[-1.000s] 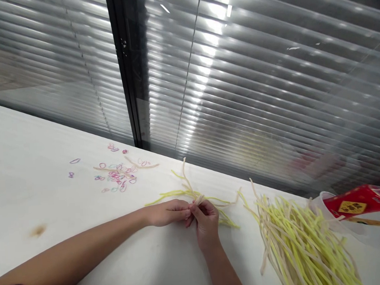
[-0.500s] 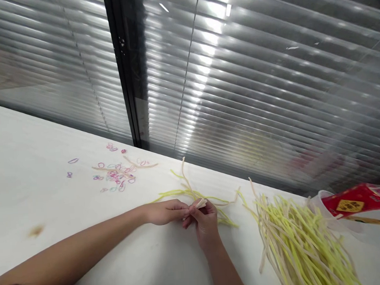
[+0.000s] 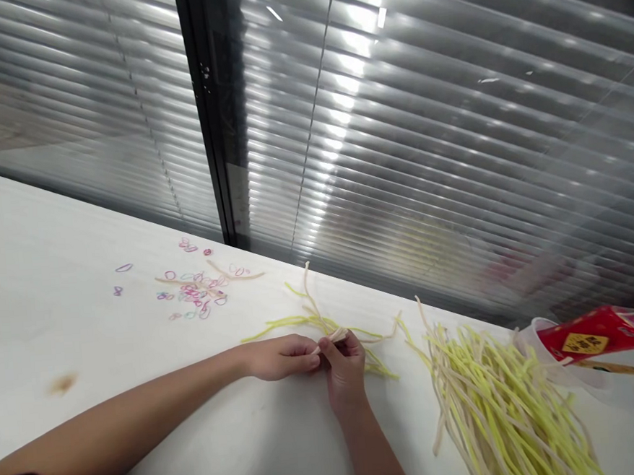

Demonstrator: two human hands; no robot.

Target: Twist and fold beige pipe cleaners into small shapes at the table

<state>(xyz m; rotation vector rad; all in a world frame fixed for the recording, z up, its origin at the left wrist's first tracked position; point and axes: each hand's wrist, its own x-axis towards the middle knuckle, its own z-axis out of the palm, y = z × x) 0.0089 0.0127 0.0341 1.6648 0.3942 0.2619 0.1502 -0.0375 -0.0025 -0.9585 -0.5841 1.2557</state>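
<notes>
My left hand and my right hand meet over the white table. A small folded bundle of cream soft cord sticks up from the pinched thumb and fingers of my right hand. My left thumb and fingertips pinch a pale end of it beside the right hand; the exact grip is partly hidden. Just behind the hands lie loose yellow cords and a cream cord. To the right spreads a large heap of yellow and cream cords.
Small coloured rubber bands lie scattered at the left, with a few cream cords among them. At the right a red packet rests in a clear plastic tub. A window with blinds borders the white table's back edge.
My fingertips have drawn slightly apart, so a pale bit of cord shows between them. My right hand has tilted slightly, and the bundle's end points more to the right.
</notes>
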